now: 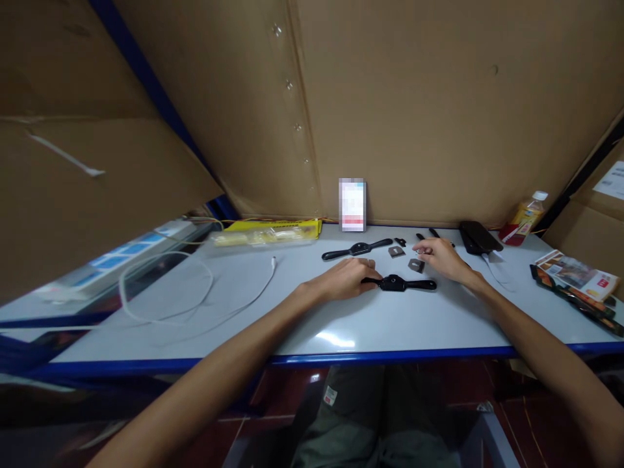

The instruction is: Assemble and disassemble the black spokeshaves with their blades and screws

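A black spokeshave body (pixel 394 283) lies across the table in front of me. Its left handle is under the fingers of my left hand (pixel 351 277), which are closed around it. Just beyond and to the left rests a second black spokeshave (pixel 359 248). Between the two and to the right lie a flat metal blade (pixel 396 252), another slotted blade (pixel 416 265) and a small black part (pixel 400 242). Over the right-hand blade, my right hand (pixel 439 256) has thumb and fingers pinched together; what they hold is too small to make out. More black handles show behind that hand.
A phone (pixel 352 205) leans on the cardboard wall. Yellow packaging (pixel 273 231) and a white cable (pixel 244 302) are on the left, beside a power strip (pixel 121 257). To the right are a black case (pixel 480 238), a bottle (pixel 529 214) and printed packets (pixel 580 279).
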Demonstrator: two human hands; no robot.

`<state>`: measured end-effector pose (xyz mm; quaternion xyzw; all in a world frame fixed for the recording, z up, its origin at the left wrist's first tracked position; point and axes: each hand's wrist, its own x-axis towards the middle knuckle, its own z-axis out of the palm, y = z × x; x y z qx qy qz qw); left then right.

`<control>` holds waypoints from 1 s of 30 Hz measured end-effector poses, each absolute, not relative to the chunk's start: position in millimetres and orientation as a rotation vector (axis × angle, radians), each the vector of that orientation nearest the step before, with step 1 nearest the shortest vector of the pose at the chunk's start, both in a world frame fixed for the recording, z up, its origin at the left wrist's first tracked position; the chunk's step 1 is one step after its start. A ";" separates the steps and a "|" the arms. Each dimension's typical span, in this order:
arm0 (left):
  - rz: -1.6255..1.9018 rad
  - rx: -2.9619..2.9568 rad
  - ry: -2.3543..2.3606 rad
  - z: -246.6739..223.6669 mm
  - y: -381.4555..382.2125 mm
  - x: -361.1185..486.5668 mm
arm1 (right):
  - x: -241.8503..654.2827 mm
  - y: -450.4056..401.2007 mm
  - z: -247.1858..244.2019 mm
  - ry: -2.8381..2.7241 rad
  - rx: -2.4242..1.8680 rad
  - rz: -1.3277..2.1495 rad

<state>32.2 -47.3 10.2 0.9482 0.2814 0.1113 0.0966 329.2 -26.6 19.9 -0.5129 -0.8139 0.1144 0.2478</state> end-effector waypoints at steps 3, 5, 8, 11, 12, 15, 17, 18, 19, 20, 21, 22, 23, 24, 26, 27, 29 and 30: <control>0.336 2.847 0.822 9.9 -47.9 32.1 | 316.6 -36.2 23.7 -2.123 -1.288 0.458; 0.350 2.871 0.815 9.3 -47.7 31.6 | 311.0 -40.1 23.2 -2.107 -1.260 0.489; 0.373 2.889 0.802 7.9 -46.9 31.0 | 311.1 -38.1 19.5 -2.094 -1.323 0.505; 0.360 2.885 0.817 7.0 -46.5 31.1 | 319.8 -28.2 14.2 -2.079 -1.443 0.448; 0.350 2.881 0.829 7.1 -46.5 31.3 | 323.3 -24.6 12.6 -2.084 -1.479 0.413; 0.331 2.872 0.845 9.0 -47.3 32.2 | 330.4 -17.4 9.8 -2.124 -1.561 0.220; 0.332 2.873 0.840 11.1 -48.3 32.6 | 331.2 -17.6 9.9 -2.160 -1.573 0.094; 0.333 2.875 0.835 12.2 -48.9 32.9 | 330.5 -19.0 10.3 -2.185 -1.564 0.077; 0.335 2.879 0.833 13.2 -49.5 33.1 | 329.4 -21.1 10.7 -2.216 -1.548 0.090; 0.335 2.882 0.834 14.0 -50.1 33.3 | 328.1 -23.5 11.1 -2.250 -1.529 0.116; 0.333 2.884 0.838 14.6 -50.5 33.5 | 326.9 -26.0 11.4 -2.286 -1.514 0.136; 0.329 2.884 0.844 14.9 -50.9 33.7 | 326.0 -28.2 11.4 -2.321 -1.504 0.142; 0.326 2.883 0.851 14.9 -51.0 33.9 | 325.5 -29.9 11.3 -2.352 -1.499 0.136; 0.324 2.883 0.858 14.7 -51.1 34.1 | 325.4 -30.9 11.1 -2.380 -1.497 0.125; 0.327 2.888 0.864 13.8 -50.7 34.2 | 326.1 -30.6 10.4 -2.407 -1.501 0.134; 0.332 2.892 0.862 13.3 -50.4 34.1 | 326.7 -29.5 10.1 -2.406 -1.501 0.164; 0.344 2.898 0.853 12.0 -49.8 33.8 | 328.0 -26.2 9.7 -2.378 -1.515 0.256; 0.349 2.899 0.852 11.5 -49.6 33.7 | 328.4 -24.6 9.9 -2.359 -1.528 0.298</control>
